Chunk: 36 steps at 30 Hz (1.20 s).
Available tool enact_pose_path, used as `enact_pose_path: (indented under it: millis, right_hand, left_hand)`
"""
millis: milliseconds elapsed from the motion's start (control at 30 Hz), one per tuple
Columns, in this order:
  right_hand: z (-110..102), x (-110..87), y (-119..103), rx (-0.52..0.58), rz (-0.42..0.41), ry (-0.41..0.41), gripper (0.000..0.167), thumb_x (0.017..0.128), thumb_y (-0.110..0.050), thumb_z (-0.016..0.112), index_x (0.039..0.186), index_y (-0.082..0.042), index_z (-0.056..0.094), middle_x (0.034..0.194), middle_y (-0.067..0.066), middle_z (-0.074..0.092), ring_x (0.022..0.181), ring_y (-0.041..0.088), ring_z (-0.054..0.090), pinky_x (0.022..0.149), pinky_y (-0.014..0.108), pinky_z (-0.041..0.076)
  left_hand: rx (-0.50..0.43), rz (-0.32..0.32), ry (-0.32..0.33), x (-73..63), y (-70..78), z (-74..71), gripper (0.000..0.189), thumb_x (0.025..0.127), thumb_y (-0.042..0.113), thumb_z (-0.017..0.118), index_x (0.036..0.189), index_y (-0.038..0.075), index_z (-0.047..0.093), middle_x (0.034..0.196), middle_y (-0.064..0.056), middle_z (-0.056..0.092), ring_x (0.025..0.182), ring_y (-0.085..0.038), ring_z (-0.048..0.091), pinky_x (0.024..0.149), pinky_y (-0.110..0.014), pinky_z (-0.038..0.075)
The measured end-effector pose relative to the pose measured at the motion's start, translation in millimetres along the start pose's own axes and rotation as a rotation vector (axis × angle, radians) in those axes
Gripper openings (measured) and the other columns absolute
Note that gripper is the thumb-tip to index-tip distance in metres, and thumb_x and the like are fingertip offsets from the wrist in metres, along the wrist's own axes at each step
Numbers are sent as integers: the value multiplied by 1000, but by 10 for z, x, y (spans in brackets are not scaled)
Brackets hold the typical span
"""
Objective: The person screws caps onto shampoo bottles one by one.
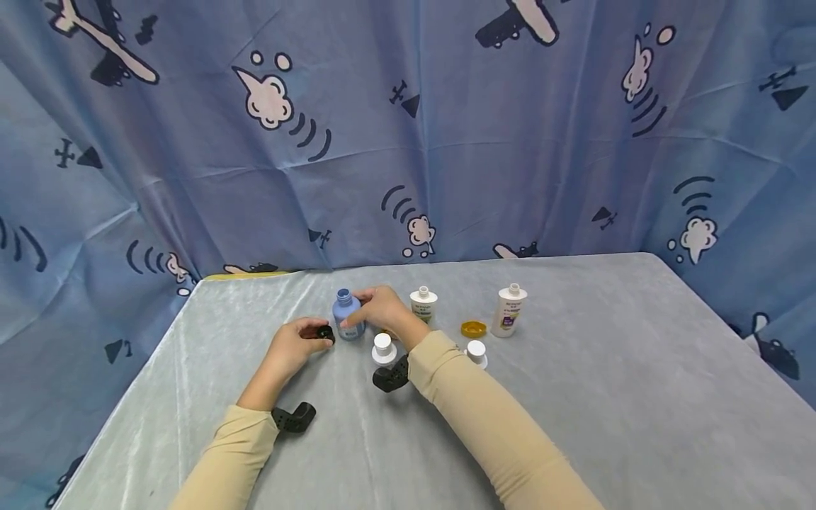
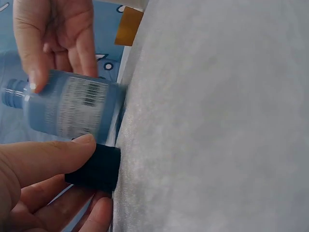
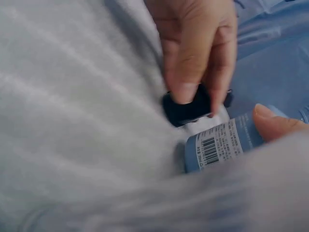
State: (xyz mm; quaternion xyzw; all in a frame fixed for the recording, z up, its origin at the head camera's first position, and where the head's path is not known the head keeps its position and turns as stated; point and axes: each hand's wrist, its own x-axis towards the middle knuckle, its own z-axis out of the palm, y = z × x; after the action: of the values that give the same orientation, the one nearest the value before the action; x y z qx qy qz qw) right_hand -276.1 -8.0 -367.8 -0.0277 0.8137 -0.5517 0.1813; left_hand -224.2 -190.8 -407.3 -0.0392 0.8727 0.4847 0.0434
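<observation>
My left hand [image 1: 295,348] pinches a black cap [image 2: 99,166] between thumb and fingers, close to the tabletop. Just right of it stands a small blue bottle [image 1: 347,324], its threaded neck bare and a barcode label on its side. My right hand [image 1: 384,310] grips this bottle from the right, thumb across the front. In the left wrist view the bottle [image 2: 72,104] looks blurred and sits right beside the cap. The right wrist view shows the cap [image 3: 190,108] near the lower part of the bottle [image 3: 219,145].
Behind my right hand stands an uncapped white bottle [image 1: 423,302]; another [image 1: 508,312] is further right. A yellow lid [image 1: 474,329] lies between them. Nearer are two white-capped bottles [image 1: 384,350], one [image 1: 476,352] partly behind the right sleeve. A patterned curtain [image 1: 408,142] hangs behind the table.
</observation>
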Motion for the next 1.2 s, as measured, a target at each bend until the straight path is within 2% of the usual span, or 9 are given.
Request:
enact_pose_path:
  millis: [200, 300, 467, 600, 700, 800, 933, 1067, 1200]
  right_hand:
    - [-68, -85, -211, 62, -80, 19, 59, 72, -10, 88, 127, -9, 68, 125, 7, 71, 123, 23, 61, 109, 39, 47]
    - [-129, -192, -370, 108, -120, 16, 55, 74, -10, 87, 125, -9, 69, 122, 7, 72, 121, 23, 62, 109, 39, 46]
    - [-346, -412, -517, 129, -187, 33, 58, 76, -12, 86, 130, -9, 66, 124, 8, 71, 120, 22, 63, 110, 41, 45]
    - [-629, -627, -553, 109, -217, 36, 64, 78, -15, 85, 136, -10, 60, 129, 6, 69, 122, 22, 62, 110, 40, 45]
    - [-853, -812, -526, 111, -222, 26, 64, 79, -15, 83, 138, -10, 58, 132, 7, 67, 124, 22, 61, 111, 40, 45]
    - [-1041, -1007, -452, 125, -210, 15, 61, 81, -12, 81, 138, -9, 58, 136, 9, 64, 127, 24, 59, 113, 43, 44]
    - [-1201, -1241, -308, 129, -198, 3, 58, 84, -10, 77, 138, -5, 56, 139, 13, 61, 128, 26, 58, 113, 45, 44]
    - [-1264, -1466, -155, 127, -207, -12, 53, 84, -10, 76, 133, 1, 57, 134, 16, 63, 120, 23, 63, 104, 40, 51]
    - [-1250, -1666, -21, 80, -239, 20, 52, 82, -16, 81, 127, 2, 60, 127, 17, 67, 112, 20, 67, 97, 36, 56]
  left_hand:
    - [-29, -22, 16, -20, -4, -47, 44, 88, 8, 73, 130, -2, 62, 128, -24, 64, 121, -35, 59, 97, -40, 51]
    - [-49, -18, 33, -32, 19, -87, 45, 88, 8, 72, 131, -2, 61, 129, -25, 63, 122, -34, 59, 94, -34, 49]
    - [-106, -13, 40, -65, 159, -188, 48, 92, 10, 69, 137, -1, 56, 135, -24, 60, 125, -30, 58, 92, -25, 49]
    - [-167, -11, 13, -109, 341, -286, 55, 93, 17, 69, 143, 4, 51, 141, -21, 56, 130, -30, 55, 106, -39, 46]
    - [-181, 6, -16, -155, 494, -318, 57, 92, 21, 71, 143, 7, 50, 140, -18, 57, 129, -29, 56, 112, -45, 42]
    - [-186, 45, -31, -216, 645, -307, 53, 91, 21, 73, 138, 7, 53, 136, -16, 61, 124, -25, 60, 109, -42, 46]
    - [-226, 131, -53, -334, 862, -227, 46, 90, 13, 73, 133, 3, 56, 132, -17, 62, 119, -21, 63, 99, -28, 53]
    - [-292, 226, -107, -462, 1086, -89, 45, 90, 5, 72, 132, 1, 58, 130, -18, 63, 116, -20, 64, 92, -21, 55]
    - [-321, 284, -149, -562, 1234, 40, 44, 88, 1, 72, 131, 2, 62, 128, -17, 66, 114, -19, 65, 92, -22, 56]
